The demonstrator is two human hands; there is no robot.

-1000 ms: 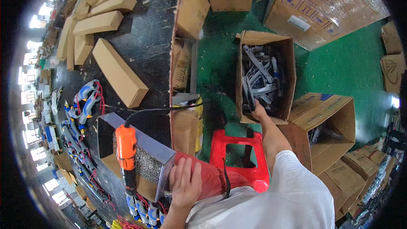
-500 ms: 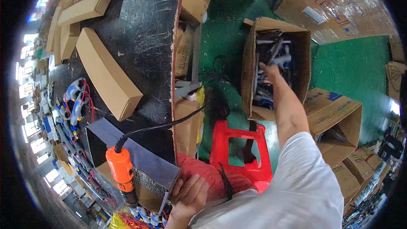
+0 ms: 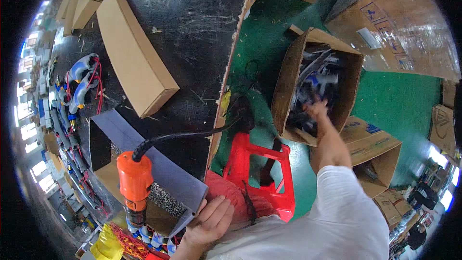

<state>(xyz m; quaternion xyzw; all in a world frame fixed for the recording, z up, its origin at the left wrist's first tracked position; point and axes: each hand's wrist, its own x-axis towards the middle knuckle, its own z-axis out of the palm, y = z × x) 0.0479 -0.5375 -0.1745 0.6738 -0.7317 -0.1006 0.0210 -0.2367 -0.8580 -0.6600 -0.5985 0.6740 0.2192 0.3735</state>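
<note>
My right hand point(image 3: 317, 109) reaches into an open cardboard box point(image 3: 283, 83) on the floor side to the right. Inside lie many blue, white and dark grey parts point(image 3: 317, 79), too blurred to name. Motion smears its fingers, and whether they hold a part cannot be made out. My left hand point(image 3: 211, 221) is closed, its fingers bent together at the right end of a grey open-ended box-shaped stand point(image 3: 161, 159). An orange corded power screwdriver point(image 3: 134, 180) points nose down at the near side of this stand, its black cord running off to the right.
Long brown cartons point(image 3: 137, 58) lie on the black table point(image 3: 202, 33). Grey-blue tools with red cords point(image 3: 82, 82) are strewn at its left. A red plastic stool point(image 3: 284, 180) stands beside my legs. More cardboard boxes point(image 3: 375, 151) stand on the green floor.
The view has turned, shifting the table rightward. My right hand has moved nearer the front of the cardboard box and lower among the parts. My left hand stays at the stand's end.
</note>
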